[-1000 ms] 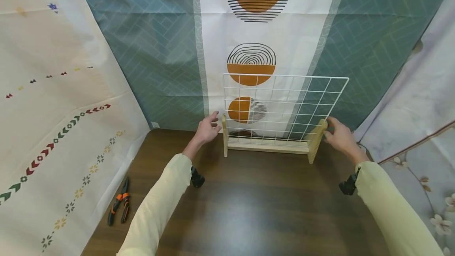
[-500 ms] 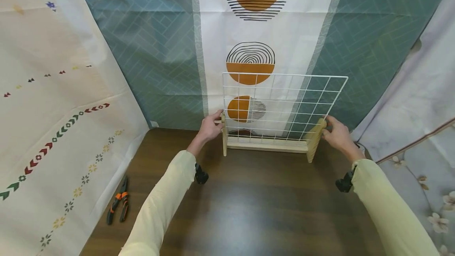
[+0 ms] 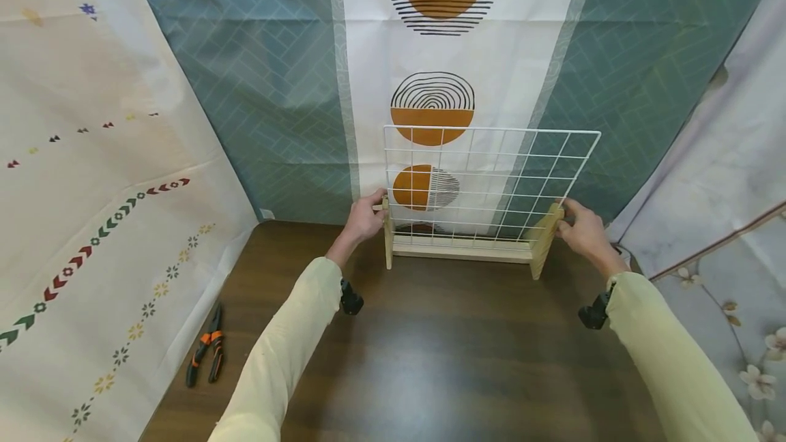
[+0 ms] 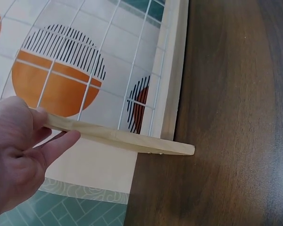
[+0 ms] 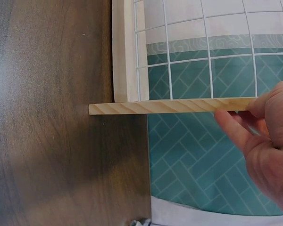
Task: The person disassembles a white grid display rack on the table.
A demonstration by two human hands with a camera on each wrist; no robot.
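Observation:
A white wire grid panel stands upright in a pale wooden stand at the back of the dark wooden table. The stand has a crossbar along its bottom and a wooden side piece at each end. My left hand grips the upper end of the left side piece, thumb and fingers on either side of it. At the other end, my right hand pinches the top of the right side piece. Some fingertips are hidden behind the wood in both wrist views.
Pliers with black and orange handles lie at the table's left. A patterned cloth hangs directly behind the stand. More cloths hang at the left and right sides. The brown tabletop stretches in front.
My left hand has moved right and taken hold of the stand's left side piece. The right hand keeps its hold, and the stand and grid look unmoved.

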